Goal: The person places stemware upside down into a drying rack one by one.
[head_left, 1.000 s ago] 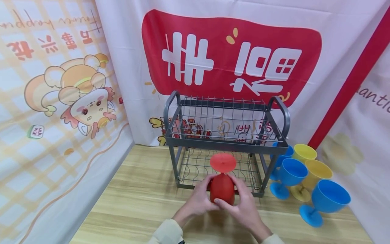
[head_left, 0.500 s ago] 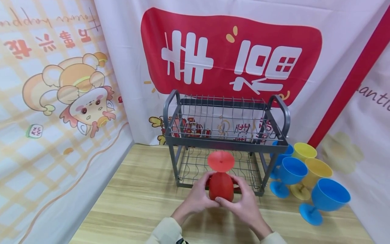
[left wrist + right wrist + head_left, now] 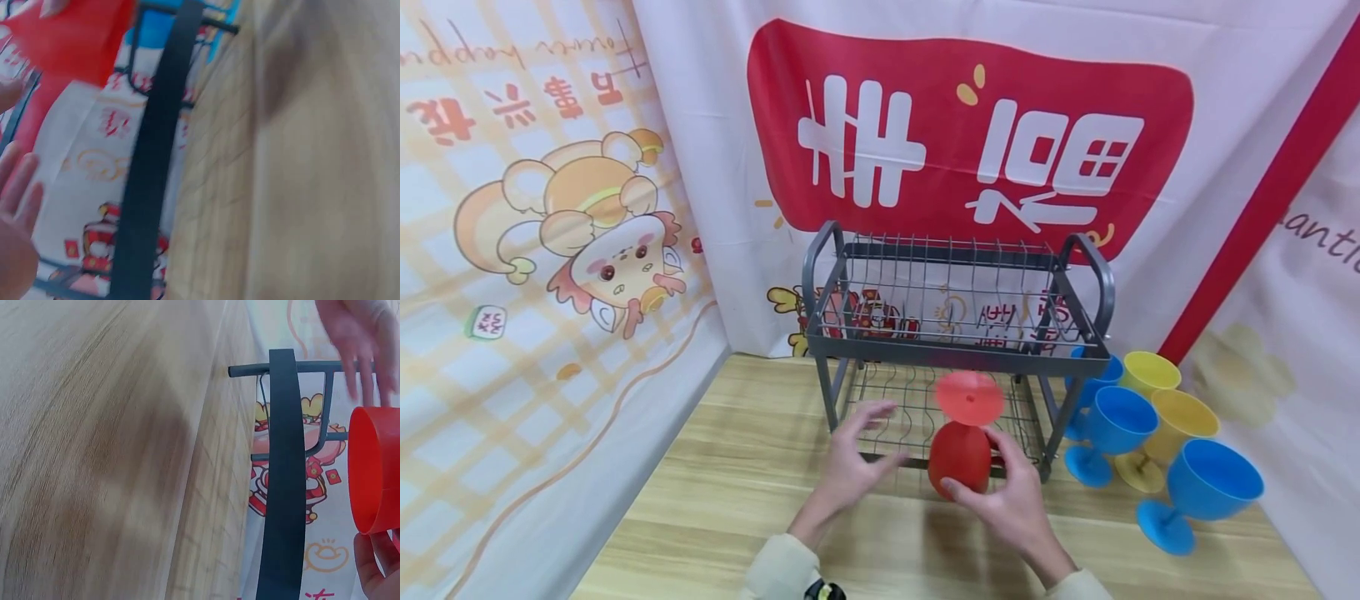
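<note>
A red plastic goblet (image 3: 961,458) is upside down, its round foot uppermost, in front of the dark two-tier dish rack (image 3: 955,354). My right hand (image 3: 1006,493) grips the goblet's bowl from the right, thumb on the near side. In the right wrist view the goblet's mouth (image 3: 365,469) faces the tabletop and stands clear of it. My left hand (image 3: 853,467) is off to the goblet's left, fingers spread and holding nothing, near the rack's front edge. The left wrist view catches a blurred part of the red goblet (image 3: 78,37) at upper left.
Several upright goblets stand right of the rack: blue ones, such as the nearest blue goblet (image 3: 1206,483), and yellow ones, such as the front yellow goblet (image 3: 1180,425). A wooden table (image 3: 715,500) lies beneath. Printed cloth (image 3: 715,167) hangs behind and at both sides.
Both hands held the red goblet earlier. My left hand has let go and moved left, while the goblet has shifted slightly right in my right hand.
</note>
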Available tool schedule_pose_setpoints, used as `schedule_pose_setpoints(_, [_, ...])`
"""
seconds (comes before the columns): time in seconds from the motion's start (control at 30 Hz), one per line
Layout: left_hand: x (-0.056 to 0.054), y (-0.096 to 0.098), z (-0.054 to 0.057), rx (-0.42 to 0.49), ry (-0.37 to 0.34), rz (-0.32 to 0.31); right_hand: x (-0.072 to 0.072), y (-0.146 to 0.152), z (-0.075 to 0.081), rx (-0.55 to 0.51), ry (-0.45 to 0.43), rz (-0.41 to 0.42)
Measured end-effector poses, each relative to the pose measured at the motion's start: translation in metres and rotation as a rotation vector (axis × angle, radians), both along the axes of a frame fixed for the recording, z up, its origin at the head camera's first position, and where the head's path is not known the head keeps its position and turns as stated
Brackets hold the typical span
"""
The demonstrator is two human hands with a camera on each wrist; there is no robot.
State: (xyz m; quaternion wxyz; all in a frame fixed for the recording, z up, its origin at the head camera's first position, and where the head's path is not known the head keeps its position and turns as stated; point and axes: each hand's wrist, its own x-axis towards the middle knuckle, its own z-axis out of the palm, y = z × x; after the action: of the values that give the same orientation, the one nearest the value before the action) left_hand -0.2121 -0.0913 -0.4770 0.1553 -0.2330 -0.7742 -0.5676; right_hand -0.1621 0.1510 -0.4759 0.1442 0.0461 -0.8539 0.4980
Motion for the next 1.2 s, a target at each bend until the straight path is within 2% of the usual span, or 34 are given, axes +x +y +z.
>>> schedule_pose_setpoints(0.1, [-0.006,-0.019,0.016,0.199,0.096,0.15,0.001,0.003,0.002,-0.004,-0.032,-0.014])
schedule_pose_setpoints(0.17, [-0.011,-0.03,0.031,0.332,0.144,0.226,0.002,0.004,0.002,-0.007,-0.044,-0.013])
schedule_pose_setpoints(0.23, [-0.015,-0.038,0.05,0.439,0.171,0.277,0.002,0.005,0.002,-0.005,-0.047,-0.008])
schedule_pose_setpoints(0.3, [-0.018,-0.045,0.068,0.504,0.193,0.297,0.002,0.006,0.002,-0.003,-0.047,-0.003])
schedule_pose_setpoints(0.37, [-0.023,-0.049,0.086,0.517,0.197,0.298,0.002,0.006,0.001,-0.004,-0.046,-0.001])
schedule_pose_setpoints(0.43, [-0.027,-0.051,0.1,0.478,0.184,0.287,0.002,0.007,0.0,0.0,-0.047,-0.003])
schedule_pose_setpoints(0.57, [-0.035,-0.05,0.119,0.372,0.129,0.227,0.001,0.007,-0.002,0.002,-0.054,-0.011])
schedule_pose_setpoints(0.67, [-0.041,-0.048,0.126,0.349,0.095,0.133,0.001,0.009,-0.004,0.0,-0.059,-0.017])
schedule_pose_setpoints(0.77, [-0.046,-0.046,0.128,0.353,0.078,0.055,0.002,0.014,-0.006,0.001,-0.065,-0.03])
schedule_pose_setpoints(0.87, [-0.048,-0.044,0.129,0.361,0.077,0.015,0.005,0.024,-0.008,0.003,-0.077,-0.048])
schedule_pose_setpoints(1.0, [-0.049,-0.043,0.128,0.369,0.082,-0.003,0.011,0.041,-0.005,0.026,-0.11,-0.073])
schedule_pose_setpoints(1.2, [-0.051,-0.043,0.129,0.358,0.077,0.027,0.023,0.073,-0.004,0.102,-0.113,-0.148])
